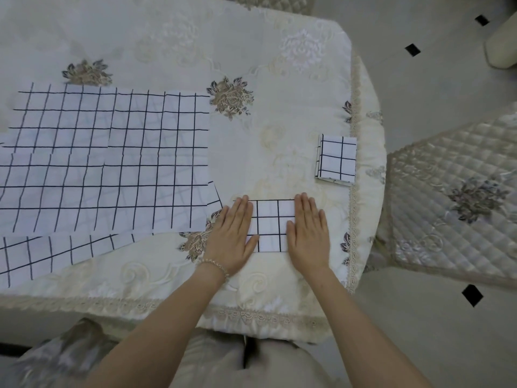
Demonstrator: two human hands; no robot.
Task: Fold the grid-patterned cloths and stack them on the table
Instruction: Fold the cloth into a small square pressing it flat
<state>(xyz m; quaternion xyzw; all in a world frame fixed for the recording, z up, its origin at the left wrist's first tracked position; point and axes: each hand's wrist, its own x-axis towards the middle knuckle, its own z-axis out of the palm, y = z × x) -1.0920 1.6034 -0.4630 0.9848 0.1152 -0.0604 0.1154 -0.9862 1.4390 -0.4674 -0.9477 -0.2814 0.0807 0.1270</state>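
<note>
Now both palms are down flat on the half-folded cloth [272,225] near the front right corner of the table [293,93]. The left hand [232,233] pins its left end and the right hand [307,231] pins its right end, fingers stretched out and close together, gripping nothing, just pressing. One finished folded cloth [337,159] sits alone by the right edge, very near the lace trim. The flat cloths [112,163] wait spread across the left side, overlapping each other and running off the left of view.

Here's the risk as I see it: lift either palm too quickly and the fold could spring open, since the fabric looks light and crisp. Dragging the piece across the slippery embroidered tablecloth [179,37] might skew the layers. And stacking onto that finished one so close to the edge could nudge it off the table.
</note>
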